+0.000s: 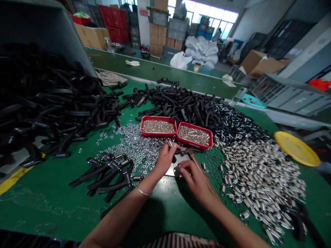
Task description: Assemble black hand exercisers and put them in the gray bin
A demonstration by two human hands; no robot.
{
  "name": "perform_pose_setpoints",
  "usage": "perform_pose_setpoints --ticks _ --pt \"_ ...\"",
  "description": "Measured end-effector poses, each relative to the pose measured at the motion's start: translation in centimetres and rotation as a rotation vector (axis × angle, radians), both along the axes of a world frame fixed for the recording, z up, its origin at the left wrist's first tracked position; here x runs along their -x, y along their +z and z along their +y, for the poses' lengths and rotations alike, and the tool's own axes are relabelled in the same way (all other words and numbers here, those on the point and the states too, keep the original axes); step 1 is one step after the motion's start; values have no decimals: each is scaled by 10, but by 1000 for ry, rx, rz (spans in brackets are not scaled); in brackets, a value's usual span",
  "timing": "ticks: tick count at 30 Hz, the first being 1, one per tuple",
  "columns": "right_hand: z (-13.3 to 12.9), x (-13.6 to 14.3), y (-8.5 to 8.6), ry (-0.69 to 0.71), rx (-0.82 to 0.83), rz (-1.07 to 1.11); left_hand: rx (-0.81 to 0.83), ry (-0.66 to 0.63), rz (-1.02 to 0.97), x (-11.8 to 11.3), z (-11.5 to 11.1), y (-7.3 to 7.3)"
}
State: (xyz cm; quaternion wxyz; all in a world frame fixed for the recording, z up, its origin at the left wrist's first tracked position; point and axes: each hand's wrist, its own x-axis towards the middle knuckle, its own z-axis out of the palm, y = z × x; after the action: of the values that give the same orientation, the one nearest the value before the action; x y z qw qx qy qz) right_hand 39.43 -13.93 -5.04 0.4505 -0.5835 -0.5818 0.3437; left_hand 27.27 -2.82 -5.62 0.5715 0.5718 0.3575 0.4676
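My left hand point(165, 160) is closed on a small metal spring point(169, 143) just below the two red trays. Beside it on the right, my right hand point(192, 174) pinches a small dark part point(177, 171) above a metal plate point(170, 169). A hammer with a wooden handle point(204, 174) lies partly under my right hand and forearm. Black handles point(111, 175) with springs on some of them lie left of my left hand. Loose silver nuts point(139, 148) are spread behind that hand.
Red trays point(158, 133) point(193, 142) hold small metal pins. Springs point(258, 175) are heaped at the right, near a yellow lid point(297, 148). Black handles point(181, 103) are piled behind the trays and spill from a large grey bin point(51, 31) at the left.
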Motion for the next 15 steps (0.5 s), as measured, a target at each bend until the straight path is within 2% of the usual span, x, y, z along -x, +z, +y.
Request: perform_pose_setpoints --ticks 1,3,5,7,12,15 --pt "5 -7 5 -95 57 186 -33 -3 30 -1 -1 0" --pt "16 -19 11 -171 180 539 -90 -5 69 -3 -5 -1" --pt "27 -25 14 -139 293 791 -130 -16 99 -5 -8 -3" --pt "34 -26 13 -98 389 937 -162 -28 137 -6 -10 -5" --pt "37 -24 9 -71 489 1080 -193 -21 182 -7 -10 -8" --pt "35 -23 7 -107 372 887 -159 -13 190 -9 -8 -4"
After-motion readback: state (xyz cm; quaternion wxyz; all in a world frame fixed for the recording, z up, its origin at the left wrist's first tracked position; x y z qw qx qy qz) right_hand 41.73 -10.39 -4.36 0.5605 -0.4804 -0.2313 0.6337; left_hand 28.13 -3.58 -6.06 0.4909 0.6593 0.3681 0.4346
